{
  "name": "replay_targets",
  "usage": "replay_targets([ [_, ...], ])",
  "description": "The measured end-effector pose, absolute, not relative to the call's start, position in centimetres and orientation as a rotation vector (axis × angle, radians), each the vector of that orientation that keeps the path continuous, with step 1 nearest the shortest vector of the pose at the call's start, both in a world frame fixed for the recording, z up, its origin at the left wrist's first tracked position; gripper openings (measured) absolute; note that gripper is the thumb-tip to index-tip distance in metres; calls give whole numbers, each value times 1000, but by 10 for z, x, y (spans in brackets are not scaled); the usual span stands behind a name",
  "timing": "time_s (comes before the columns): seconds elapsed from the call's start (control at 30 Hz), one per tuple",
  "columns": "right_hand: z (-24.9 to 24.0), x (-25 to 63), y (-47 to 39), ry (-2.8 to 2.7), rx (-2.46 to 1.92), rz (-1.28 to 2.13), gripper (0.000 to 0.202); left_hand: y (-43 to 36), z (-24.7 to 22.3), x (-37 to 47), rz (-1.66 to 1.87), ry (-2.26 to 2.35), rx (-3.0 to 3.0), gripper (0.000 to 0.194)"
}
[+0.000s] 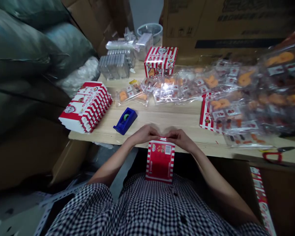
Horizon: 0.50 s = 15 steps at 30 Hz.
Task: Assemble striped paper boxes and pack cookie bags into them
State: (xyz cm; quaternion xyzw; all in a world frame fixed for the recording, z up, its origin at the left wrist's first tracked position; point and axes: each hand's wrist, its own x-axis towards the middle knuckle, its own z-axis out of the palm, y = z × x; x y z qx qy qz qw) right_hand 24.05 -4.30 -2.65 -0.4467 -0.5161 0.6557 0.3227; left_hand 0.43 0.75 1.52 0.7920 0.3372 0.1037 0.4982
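Observation:
A red box (159, 160) with white-striped edges and a barcode leans between the table's front edge and my checked shirt. My left hand (148, 133) pinches the left side of its top edge, fingers closed. At the top right corner, my right hand (179, 138) grips the same edge with thumb and fingers together. Whether the box is folded flat or filled out, I cannot tell. To the left of my left hand lies a blue tape dispenser (125, 121) with a green core.
A stack of red-striped cartons (86, 105) stands at left. Clear plastic cases (114, 66) and an upright striped box (160, 60) are at the back. Bagged toy food (236, 111) covers the right side, above red-handled scissors (276, 154) at the front edge.

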Motion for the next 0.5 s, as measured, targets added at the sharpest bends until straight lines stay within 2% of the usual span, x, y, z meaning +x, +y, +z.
replay_targets([
  [0.27,-23,245,-46,-1387,-1116,1733,39,8,20,13,179,863,2234,26],
  [0.5,-36,244,-48,-1406,-1172,1606,32,-7,15,22,57,1011,2495,26],
])
